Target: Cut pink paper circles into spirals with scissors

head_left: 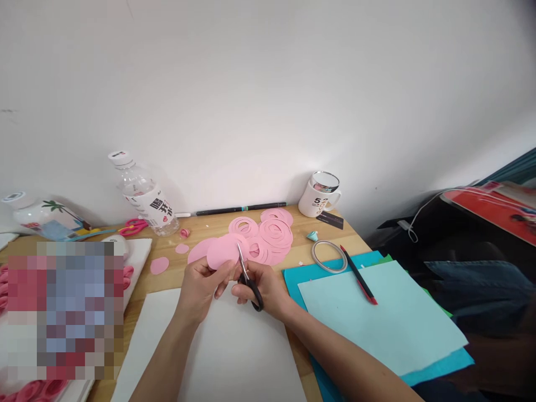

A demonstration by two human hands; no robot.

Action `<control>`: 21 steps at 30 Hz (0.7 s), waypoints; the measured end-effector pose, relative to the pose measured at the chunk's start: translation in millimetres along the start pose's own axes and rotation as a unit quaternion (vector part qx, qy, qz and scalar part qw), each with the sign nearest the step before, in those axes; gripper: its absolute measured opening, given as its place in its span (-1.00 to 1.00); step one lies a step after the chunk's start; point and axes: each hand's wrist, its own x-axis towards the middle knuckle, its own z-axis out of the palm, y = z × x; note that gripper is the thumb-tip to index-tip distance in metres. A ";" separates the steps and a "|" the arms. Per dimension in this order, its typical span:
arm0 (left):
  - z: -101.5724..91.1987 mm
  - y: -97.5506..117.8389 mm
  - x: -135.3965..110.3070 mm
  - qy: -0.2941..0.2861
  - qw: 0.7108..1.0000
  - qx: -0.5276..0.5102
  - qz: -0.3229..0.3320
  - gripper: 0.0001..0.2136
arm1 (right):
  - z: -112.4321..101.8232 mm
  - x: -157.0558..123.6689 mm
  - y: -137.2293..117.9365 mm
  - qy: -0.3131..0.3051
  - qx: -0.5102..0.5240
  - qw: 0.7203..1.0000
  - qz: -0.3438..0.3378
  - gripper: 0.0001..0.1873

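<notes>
Between the fingers of my left hand (pixel 203 285) is a pink paper circle (pixel 221 251), held up over the table. My right hand (pixel 266 285) grips black-handled scissors (pixel 250 279). Their metal blades point away from me and lie against the right side of the circle; whether they are cutting into it I cannot tell. Just behind my hands lie several pink paper spirals (pixel 275 233), overlapping in a pile. A large white sheet (pixel 234 346) is spread under both forearms.
Left stand a plastic bottle (pixel 144 195), pink-handled scissors (pixel 133 226) and a small pink circle (pixel 159 265). Right are a white mug (pixel 314 196), a tape ring (pixel 317 262), a red-black pen (pixel 360 276) and light blue paper (pixel 381 324). A wall (pixel 251 111) rises behind.
</notes>
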 end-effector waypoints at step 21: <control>3.0 -3.7 -0.6 -0.009 1.000 0.001 -0.012 -0.74 | 1.9 -0.4 0.0 -0.027 0.003 0.998 -0.050 -0.50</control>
